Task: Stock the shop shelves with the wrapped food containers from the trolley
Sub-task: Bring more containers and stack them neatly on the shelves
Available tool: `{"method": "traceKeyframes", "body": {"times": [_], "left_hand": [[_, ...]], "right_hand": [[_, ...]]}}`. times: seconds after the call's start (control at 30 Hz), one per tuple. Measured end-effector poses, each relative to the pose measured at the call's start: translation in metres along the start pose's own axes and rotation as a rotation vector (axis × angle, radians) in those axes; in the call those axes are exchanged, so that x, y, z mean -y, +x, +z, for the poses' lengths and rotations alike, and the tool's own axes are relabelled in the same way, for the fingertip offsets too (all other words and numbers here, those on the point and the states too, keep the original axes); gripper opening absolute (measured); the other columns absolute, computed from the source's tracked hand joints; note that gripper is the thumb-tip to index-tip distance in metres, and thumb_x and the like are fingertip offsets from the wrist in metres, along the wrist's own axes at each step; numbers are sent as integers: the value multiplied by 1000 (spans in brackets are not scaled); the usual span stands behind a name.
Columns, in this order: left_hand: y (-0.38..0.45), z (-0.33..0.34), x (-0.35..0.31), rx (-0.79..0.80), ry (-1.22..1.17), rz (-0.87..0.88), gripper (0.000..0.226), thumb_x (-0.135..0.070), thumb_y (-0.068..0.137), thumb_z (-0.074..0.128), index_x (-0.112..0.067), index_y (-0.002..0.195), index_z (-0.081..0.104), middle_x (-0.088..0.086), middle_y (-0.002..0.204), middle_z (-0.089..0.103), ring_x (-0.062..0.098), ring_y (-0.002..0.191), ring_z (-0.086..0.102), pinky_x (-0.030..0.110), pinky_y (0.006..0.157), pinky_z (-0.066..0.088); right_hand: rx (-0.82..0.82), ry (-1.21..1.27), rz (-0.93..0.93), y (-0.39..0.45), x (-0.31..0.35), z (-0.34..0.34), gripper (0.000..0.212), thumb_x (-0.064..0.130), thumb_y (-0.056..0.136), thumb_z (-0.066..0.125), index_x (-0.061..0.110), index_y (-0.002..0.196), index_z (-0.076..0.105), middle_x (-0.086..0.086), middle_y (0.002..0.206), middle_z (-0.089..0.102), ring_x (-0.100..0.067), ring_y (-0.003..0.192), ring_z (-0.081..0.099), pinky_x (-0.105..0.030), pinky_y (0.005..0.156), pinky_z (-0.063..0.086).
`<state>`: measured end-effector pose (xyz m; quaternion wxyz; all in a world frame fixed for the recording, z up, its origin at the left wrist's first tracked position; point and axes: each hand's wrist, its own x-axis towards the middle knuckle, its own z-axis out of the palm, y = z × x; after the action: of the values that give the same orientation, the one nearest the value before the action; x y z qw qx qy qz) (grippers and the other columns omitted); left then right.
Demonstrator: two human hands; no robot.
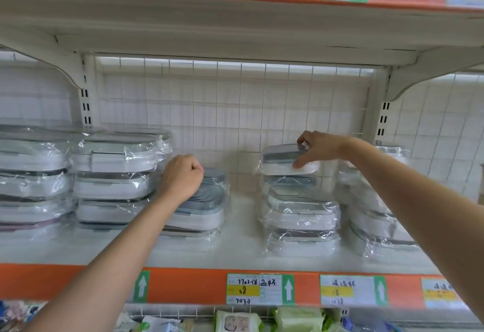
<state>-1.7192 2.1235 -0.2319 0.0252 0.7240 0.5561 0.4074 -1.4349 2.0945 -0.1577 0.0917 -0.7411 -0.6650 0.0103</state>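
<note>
On shelf (235, 258), right hand (320, 148) gripping top container (282, 161), left hand (183, 177) fisted

Glossy crinkled film on containers (301, 211)

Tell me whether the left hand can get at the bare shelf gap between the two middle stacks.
Probably yes. The left hand rests curled on the grey-lidded stack right beside the gap, and nothing stands in that gap. The right hand holds a container on the stack beyond it.

wrapped containers (301, 208) — stacked on shelf (235, 253); grey-lidded, white
</note>
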Motion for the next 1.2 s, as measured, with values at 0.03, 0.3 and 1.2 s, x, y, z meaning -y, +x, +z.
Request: {"method": "traceKeyframes", "body": {"times": [0.03,0.3,1.2], "left_hand": [[1,1,1,25,-22,-5,26,-2,86,46,-14,88,68,-7,92,53,13,94,47,25,74,32],[-2,5,4,89,-100,61,18,-13,84,57,-25,71,62,-8,75,64,19,86,61,33,80,49],[-6,-31,-29,83,-279,200,75,-32,72,80,-22,135,41,0,138,40,13,123,41,30,104,35]], "right_hand": [[24,-35,13,-1,-6,1,66,41,77,73,17,130,41,-2,125,45,-23,111,46,-37,98,39],[71,-138,-80,-2,0,19,37,22,85,63,14,119,51,-7,123,50,-27,112,48,-38,97,40],[-55,311,-394,-29,77,9,86,40,77,74,23,146,25,-4,130,31,-21,116,40,-32,108,32]]}}
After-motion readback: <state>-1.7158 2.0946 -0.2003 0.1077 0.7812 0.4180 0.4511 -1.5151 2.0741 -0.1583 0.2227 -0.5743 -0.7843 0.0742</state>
